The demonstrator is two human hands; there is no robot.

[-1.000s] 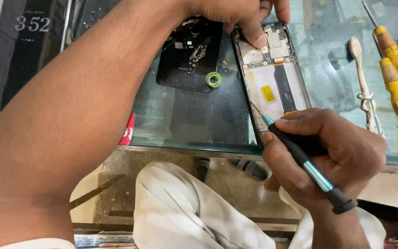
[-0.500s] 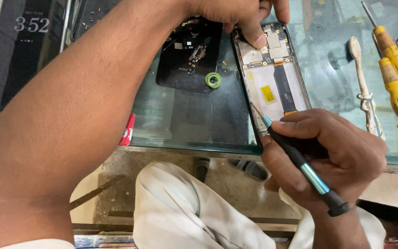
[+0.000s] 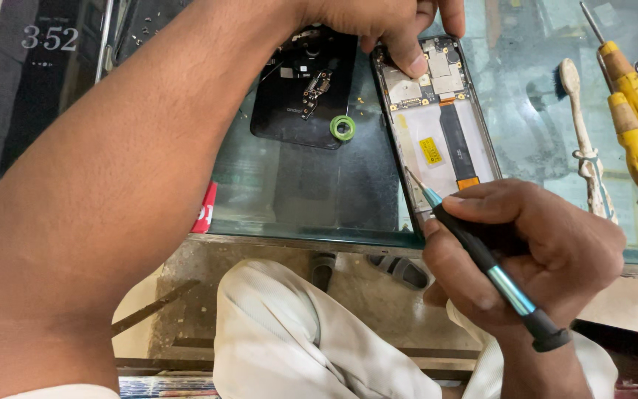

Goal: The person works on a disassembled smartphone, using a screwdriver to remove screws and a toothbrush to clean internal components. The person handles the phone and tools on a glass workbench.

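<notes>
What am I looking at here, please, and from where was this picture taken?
The picture comes from a camera worn on a person's head, looking down at their own two bare hands over a glass counter.

The left hand reaches across and presses fingers on the top end of an opened phone, whose inner parts and a flat cable show. The right hand grips a slim black screwdriver like a pen, its tip at the phone's lower left edge.

Beside the phone lies its black back cover with a small green ring on it. To the right lie a worn toothbrush and two yellow-handled screwdrivers. At far left sits a dark screen. The person's white-clad knees show below.
</notes>
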